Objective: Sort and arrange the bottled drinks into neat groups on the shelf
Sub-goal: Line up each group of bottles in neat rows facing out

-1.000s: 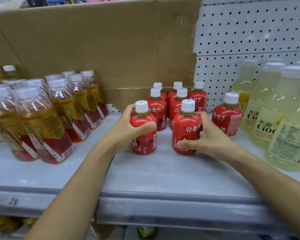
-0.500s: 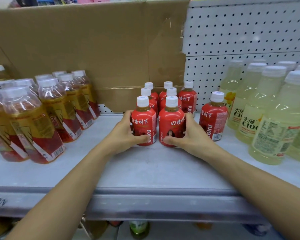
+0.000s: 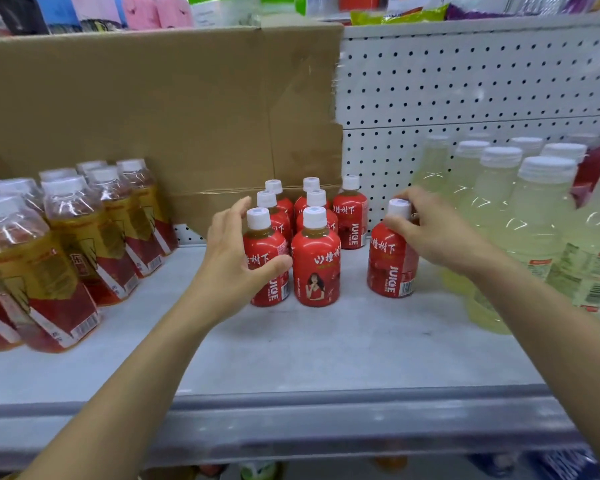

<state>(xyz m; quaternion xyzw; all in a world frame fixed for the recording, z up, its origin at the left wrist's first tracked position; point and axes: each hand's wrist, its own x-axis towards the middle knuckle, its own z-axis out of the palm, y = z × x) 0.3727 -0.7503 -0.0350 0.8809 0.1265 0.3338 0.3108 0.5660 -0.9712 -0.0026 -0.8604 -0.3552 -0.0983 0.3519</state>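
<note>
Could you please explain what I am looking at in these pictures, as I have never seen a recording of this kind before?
There is no machine: these are a person's two bare hands. All pictures come from one wide-angle camera worn on the head, looking forward and down at a shop shelf. On it stand amber bottles at the left, a cluster of small red juice bottles in the middle and pale yellow bottles at the right. Cardboard covers part of the back wall. The left hand cups the front-left red bottle, thumb across its label; how firmly it grips I cannot tell. The right hand pinches the cap of a lone red bottle standing apart from the cluster.
</note>
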